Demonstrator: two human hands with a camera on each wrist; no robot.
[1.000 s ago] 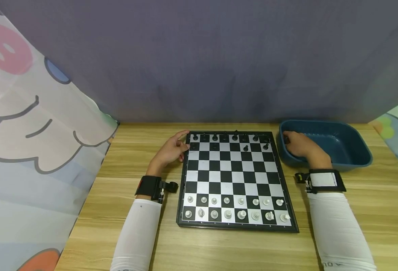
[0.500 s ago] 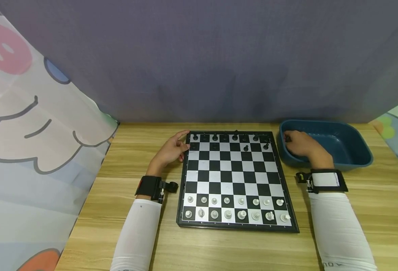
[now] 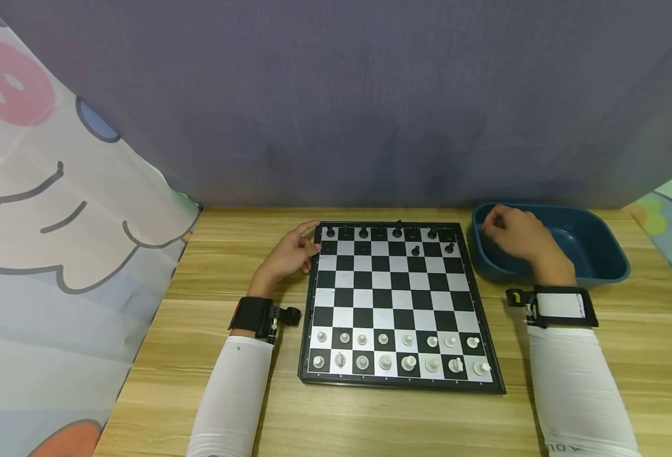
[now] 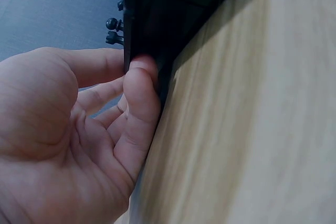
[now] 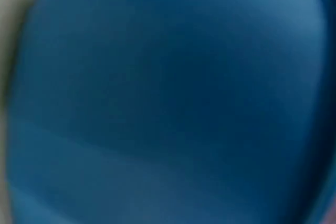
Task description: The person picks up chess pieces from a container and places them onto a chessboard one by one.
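Note:
The chessboard lies on the wooden table, with white chess pieces along its near rows and black pieces at the far rows. My left hand holds the board's far left corner. In the left wrist view, that hand pinches the dark board edge between thumb and fingers. Over the left end of a blue basin is my right hand, its fingers bent downward. Whether anything is between those fingertips is hidden. Only the blurred basin wall fills the right wrist view.
A grey panel rises behind the table's back edge. Cartoon-patterned cloth borders the left side. Wooden tabletop shows in front of the board and to the right of the basin.
My right hand has risen slightly inside the basin and shifted right, with its wrist turned. A dark spot seen earlier at its fingertips no longer shows clearly. My left hand keeps its place.

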